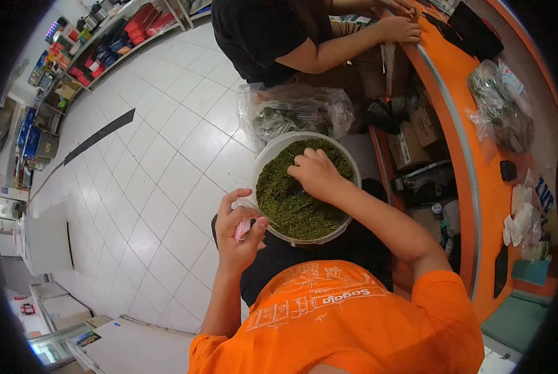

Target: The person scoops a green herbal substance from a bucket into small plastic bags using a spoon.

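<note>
A round white plastic bucket [356, 174] rests on my lap, filled with loose, finely cut green plant matter [302, 217]. My right hand [317, 174] is over the middle of it with curled fingers, touching or just above the green bits; whether it grips any is hidden. A dark hollow shows beneath that palm. To the left of the rim, my left hand [241, 229] pinches a small clear plastic bag [243, 205] with pinkish stripes between thumb and fingers.
Behind the bucket stands a large clear plastic bag [297, 110] with dark green contents. Another person [265, 37] sits beyond, arms on the orange counter [482, 187]. Cardboard boxes [402, 145] fill shelves below the counter. White tiles [157, 187] stretch left.
</note>
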